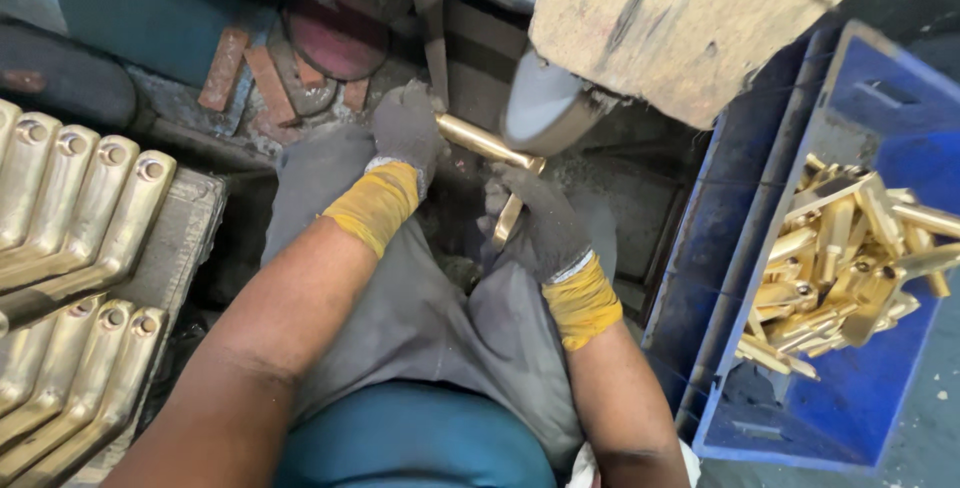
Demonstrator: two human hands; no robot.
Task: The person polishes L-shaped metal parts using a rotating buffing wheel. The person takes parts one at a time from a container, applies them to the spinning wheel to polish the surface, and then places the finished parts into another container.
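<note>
Fingers: both gloved hands are closed on one brass handle (487, 144); the left hand (405, 133) grips its far end, the right hand (540, 223) wraps the bent lower leg.
Workpiece position: the brass handle lies across the gap between the hands, its upper bar pressed against or just beside the grey polishing wheel (545, 108).
Snatch risk: if the wheel is turning, the bar's corner could catch and be pulled out of the grip, since each hand holds only an end.
Glove risk: the right hand's fingers sit very near the wheel rim; loose glove cloth could be drawn in.
Heat: friction may warm the brass through thin gloves and loosen the hold.
Surroundings: finished handles (70, 248) are stacked at left; a blue crate (790, 408) of brass parts (850, 268) stands at right, well apart.
</note>
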